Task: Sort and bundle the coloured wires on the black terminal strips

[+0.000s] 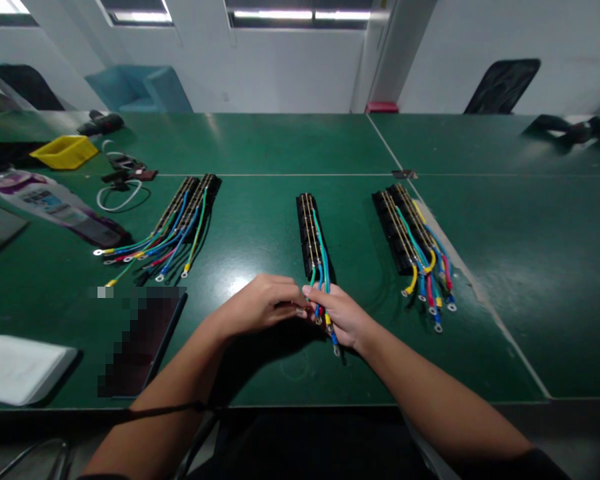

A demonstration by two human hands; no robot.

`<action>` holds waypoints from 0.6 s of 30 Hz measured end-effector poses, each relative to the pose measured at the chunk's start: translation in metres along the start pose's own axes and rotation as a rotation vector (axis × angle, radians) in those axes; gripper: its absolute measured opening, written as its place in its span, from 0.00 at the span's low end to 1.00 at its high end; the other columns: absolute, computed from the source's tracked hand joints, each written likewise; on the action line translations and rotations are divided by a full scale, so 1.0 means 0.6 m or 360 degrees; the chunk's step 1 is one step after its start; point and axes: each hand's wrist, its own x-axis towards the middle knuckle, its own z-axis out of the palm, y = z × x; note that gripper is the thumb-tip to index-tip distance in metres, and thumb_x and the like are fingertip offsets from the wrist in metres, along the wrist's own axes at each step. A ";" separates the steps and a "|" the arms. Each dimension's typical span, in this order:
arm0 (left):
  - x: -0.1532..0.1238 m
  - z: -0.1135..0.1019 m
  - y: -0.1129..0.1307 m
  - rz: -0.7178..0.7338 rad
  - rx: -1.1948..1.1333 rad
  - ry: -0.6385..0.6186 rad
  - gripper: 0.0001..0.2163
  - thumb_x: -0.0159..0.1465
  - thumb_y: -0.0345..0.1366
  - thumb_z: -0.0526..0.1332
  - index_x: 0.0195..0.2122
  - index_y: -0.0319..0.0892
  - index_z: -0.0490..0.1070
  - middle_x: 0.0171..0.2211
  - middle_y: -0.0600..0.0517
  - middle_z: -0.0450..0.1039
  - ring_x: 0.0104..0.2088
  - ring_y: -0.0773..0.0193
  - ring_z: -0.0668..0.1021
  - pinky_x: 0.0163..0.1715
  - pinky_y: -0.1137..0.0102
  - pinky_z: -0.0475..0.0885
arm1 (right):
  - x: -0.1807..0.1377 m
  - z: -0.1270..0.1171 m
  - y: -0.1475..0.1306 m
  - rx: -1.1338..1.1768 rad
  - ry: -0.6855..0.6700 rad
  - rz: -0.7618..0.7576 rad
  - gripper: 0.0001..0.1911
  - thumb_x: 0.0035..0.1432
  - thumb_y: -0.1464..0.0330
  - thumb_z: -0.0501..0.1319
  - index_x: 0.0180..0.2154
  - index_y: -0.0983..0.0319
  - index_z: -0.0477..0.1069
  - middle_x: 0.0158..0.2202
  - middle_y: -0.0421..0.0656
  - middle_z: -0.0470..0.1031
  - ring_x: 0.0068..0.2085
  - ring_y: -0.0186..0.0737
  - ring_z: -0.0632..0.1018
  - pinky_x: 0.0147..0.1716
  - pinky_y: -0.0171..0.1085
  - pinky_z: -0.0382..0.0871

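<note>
In front of me a black terminal strip point(307, 233) with brass-coloured rows lies lengthwise on the green table. Green and blue wires point(323, 267) run from it towards me, ending in ring lugs with yellow, blue and red sleeves. My right hand point(344, 313) is closed around this bundle, thumb on top, and several lugs hang out below the fingers. From the left, my left hand point(273, 300) meets the bundle with its fingers pinched on a wire at the thumb of the right hand. The exact spot it grips is partly hidden by the fingers.
Two wired strips point(185, 207) lie left, and two more point(403, 227) right. Further left are a purple-white bottle point(60, 207), a yellow bin point(65, 152), a white cable point(120, 200), a dark phone-like slab point(150, 347) and a white box point(25, 367). Power tools point(100, 123) stand farther back.
</note>
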 end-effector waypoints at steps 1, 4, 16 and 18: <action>0.001 0.002 0.001 -0.0004 0.0005 0.0017 0.04 0.65 0.33 0.59 0.37 0.40 0.73 0.31 0.52 0.75 0.31 0.70 0.75 0.32 0.75 0.66 | 0.000 0.001 0.002 -0.0017 -0.0009 -0.0022 0.15 0.49 0.62 0.69 0.28 0.64 0.66 0.20 0.35 0.66 0.19 0.26 0.69 0.19 0.27 0.62; 0.003 0.007 0.006 -0.0017 0.0021 0.0079 0.05 0.66 0.34 0.58 0.35 0.39 0.72 0.30 0.53 0.75 0.31 0.70 0.75 0.31 0.76 0.65 | -0.001 0.003 0.004 -0.0076 -0.0007 -0.0057 0.16 0.49 0.61 0.68 0.28 0.64 0.65 0.21 0.36 0.67 0.20 0.26 0.68 0.19 0.27 0.61; 0.000 0.002 0.000 -0.0001 -0.0118 0.0031 0.08 0.66 0.38 0.58 0.38 0.40 0.74 0.32 0.52 0.77 0.32 0.69 0.77 0.32 0.76 0.66 | -0.006 0.000 -0.004 -0.0072 0.0099 0.0035 0.16 0.48 0.61 0.69 0.27 0.64 0.65 0.19 0.35 0.66 0.18 0.26 0.68 0.19 0.28 0.61; 0.002 0.007 0.000 -0.0019 -0.0101 0.0075 0.08 0.67 0.38 0.57 0.36 0.40 0.73 0.31 0.52 0.77 0.30 0.70 0.77 0.31 0.76 0.65 | -0.007 0.004 -0.001 -0.0052 0.0049 -0.0008 0.17 0.47 0.60 0.69 0.27 0.64 0.65 0.20 0.35 0.66 0.19 0.27 0.68 0.19 0.28 0.62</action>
